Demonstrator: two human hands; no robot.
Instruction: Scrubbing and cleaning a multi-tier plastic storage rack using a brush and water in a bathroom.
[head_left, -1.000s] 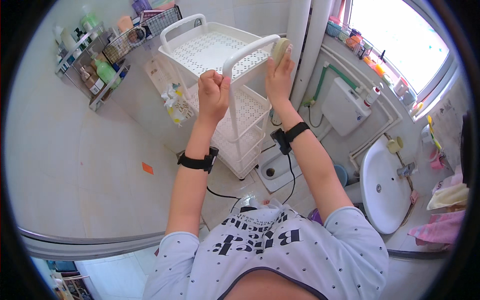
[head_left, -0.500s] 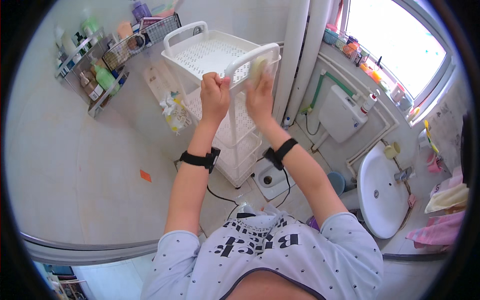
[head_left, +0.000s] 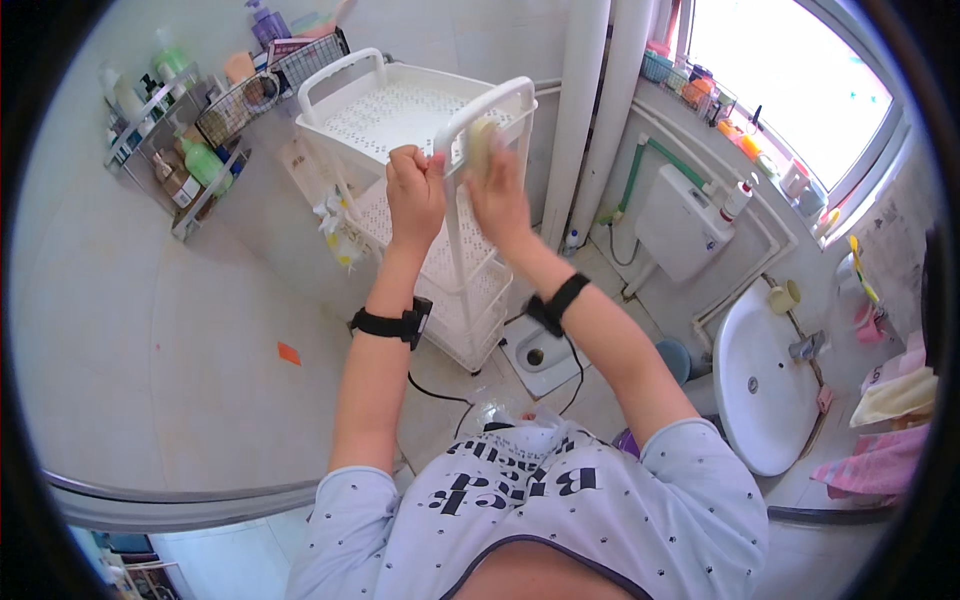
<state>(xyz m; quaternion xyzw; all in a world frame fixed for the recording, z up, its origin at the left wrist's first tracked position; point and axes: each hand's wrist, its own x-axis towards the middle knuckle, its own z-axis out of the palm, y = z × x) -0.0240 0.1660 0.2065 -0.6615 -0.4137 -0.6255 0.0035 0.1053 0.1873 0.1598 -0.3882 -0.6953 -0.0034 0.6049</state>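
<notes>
A white tiered rolling cart (head_left: 415,108) with perforated trays and looped handles stands before me. My left hand (head_left: 416,195) is closed at the cart's near corner, beside the foot of the right handle; the fingers seem to grip the frame there. Pale yellow-green and blurred at its edges, a sponge (head_left: 481,143) lies against the outer side of that handle. My right hand (head_left: 500,200) holds it from the near side, its fingers smeared by motion. The lower tiers are partly hidden behind my arms.
Corner shelves (head_left: 178,150) and a wire basket (head_left: 235,112) with bottles hang on the left wall. A squat toilet (head_left: 545,370) is in the floor beyond my right forearm. On the right are a cistern (head_left: 680,225), washbasin (head_left: 745,420) and blue bucket (head_left: 672,358).
The cart has shifted or tipped slightly to the left, and both hands have moved left with it. The sponge in my right hand has slid left and slightly down along the handle.
</notes>
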